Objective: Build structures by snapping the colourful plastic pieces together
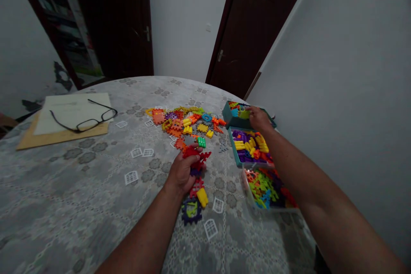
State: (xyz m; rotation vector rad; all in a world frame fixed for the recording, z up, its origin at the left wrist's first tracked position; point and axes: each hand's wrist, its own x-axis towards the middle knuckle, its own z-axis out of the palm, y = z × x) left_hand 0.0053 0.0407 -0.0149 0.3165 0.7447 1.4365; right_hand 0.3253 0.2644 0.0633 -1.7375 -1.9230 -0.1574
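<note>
My left hand [183, 171] is closed around red plastic building pieces [196, 156] near the middle of the table. Just below it are a pinkish-red piece [196, 187], a yellow piece [202, 197] and a dark purple gear-edged square [192, 211] with green inside; I cannot tell whether they are joined to what I hold. My right hand [259, 118] reaches into the dark green box [230, 116] at the back right, over colourful pieces. Its fingers are partly hidden, at a yellow-green piece [245, 114].
A heap of mixed building pieces [176, 125] lies at the table's centre. A teal tray [237, 159] and a clear plastic container [250, 197], both full of pieces, stand right. Small white window pieces [131, 177] are scattered about. Glasses [86, 125] rest on papers [70, 105] at left.
</note>
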